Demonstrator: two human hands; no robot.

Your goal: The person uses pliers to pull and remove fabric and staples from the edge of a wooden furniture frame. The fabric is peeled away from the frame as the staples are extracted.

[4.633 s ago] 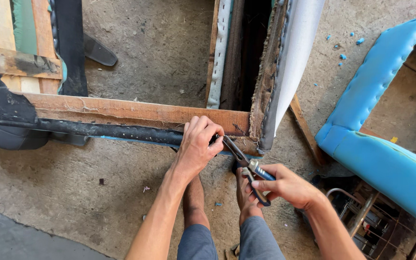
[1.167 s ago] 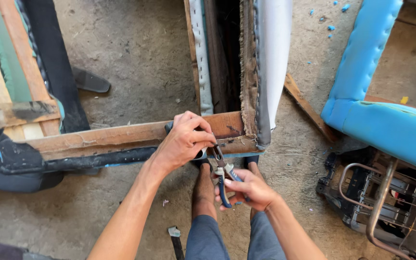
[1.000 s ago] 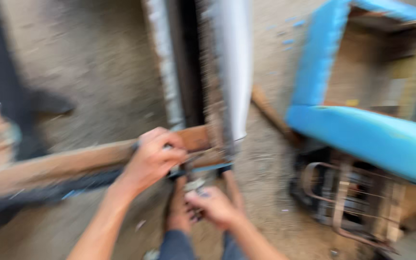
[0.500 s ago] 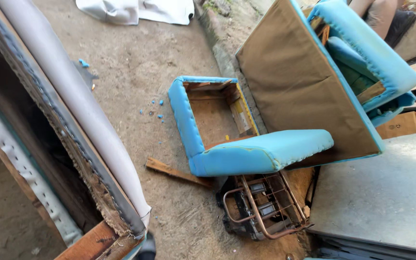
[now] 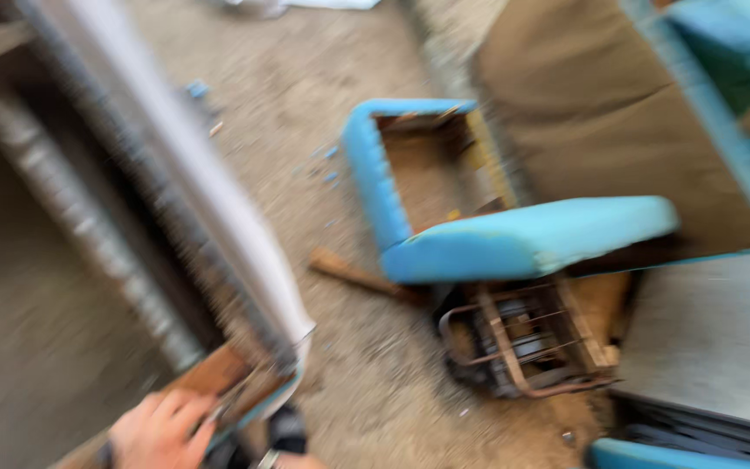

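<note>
Head view, badly blurred: left hand [image 5: 160, 427] at the near left edge, fingers curled over the near end of the wooden frame rail [image 5: 210, 375], apparently gripping it, though how tightly cannot be told; right hand out of sight, so its grip cannot be told, only a dark handle-like shape [image 5: 286, 428] showing just right of the left hand; too smeared to name. Stripped sofa frame [image 5: 132, 217] running from that corner away to the far left, pale fabric [image 5: 227, 234] hanging along its right side. Judged stiff, heavy and rough, with splinters and leftover staples likely along the wood; best held on bare timber close to the corner joint, not by the loose fabric, which looks soft and would give. Further right on the gritty concrete floor [image 5: 305, 78]: a loose wooden slat [image 5: 353, 274], a blue upholstered seat section [image 5: 523, 239] with open wooden box behind, a rusty spring unit [image 5: 523, 343] just near of it, grey boards [image 5: 713, 339] at far right.
</note>
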